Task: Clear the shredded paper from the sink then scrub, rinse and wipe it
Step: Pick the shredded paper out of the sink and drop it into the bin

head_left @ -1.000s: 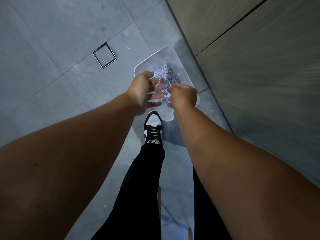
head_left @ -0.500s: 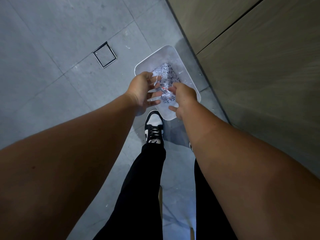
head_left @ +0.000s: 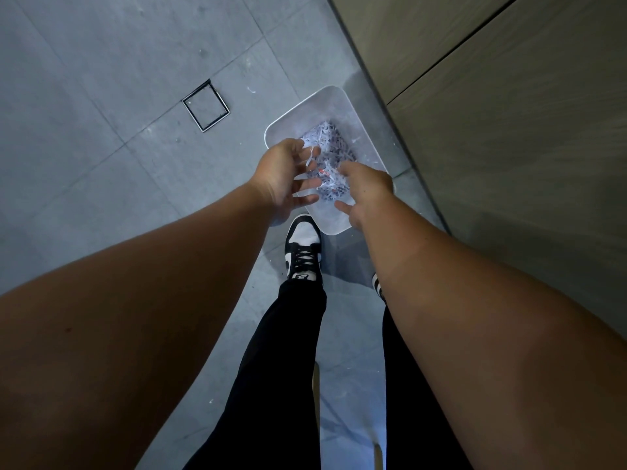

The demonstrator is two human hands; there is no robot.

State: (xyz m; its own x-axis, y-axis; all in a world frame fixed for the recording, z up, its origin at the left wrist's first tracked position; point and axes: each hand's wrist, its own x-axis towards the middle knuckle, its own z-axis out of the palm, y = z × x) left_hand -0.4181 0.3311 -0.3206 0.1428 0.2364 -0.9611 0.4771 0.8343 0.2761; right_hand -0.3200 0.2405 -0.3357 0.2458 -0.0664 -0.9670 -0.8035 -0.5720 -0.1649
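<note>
Shredded paper (head_left: 330, 144): thin white strips with dark print and a few red flecks. Lies in a loose, tangled heap inside a pale rectangular bin (head_left: 319, 106) on the floor, filling its middle. One stray strip dangling by the left hand (head_left: 288, 178).

I read the floor (head_left: 101, 96) as large grey tiles with thin grout lines. Standing on it: a white rectangular bin (head_left: 357, 125), just beside the foot of a wood-grain cabinet (head_left: 509, 164); a square metal-framed drain cover (head_left: 205, 105), well apart on the bin's left; a black-and-white shoe (head_left: 303, 252), toe near the bin's near end. Small white scraps (head_left: 251, 90) lie between drain cover and bin.
</note>
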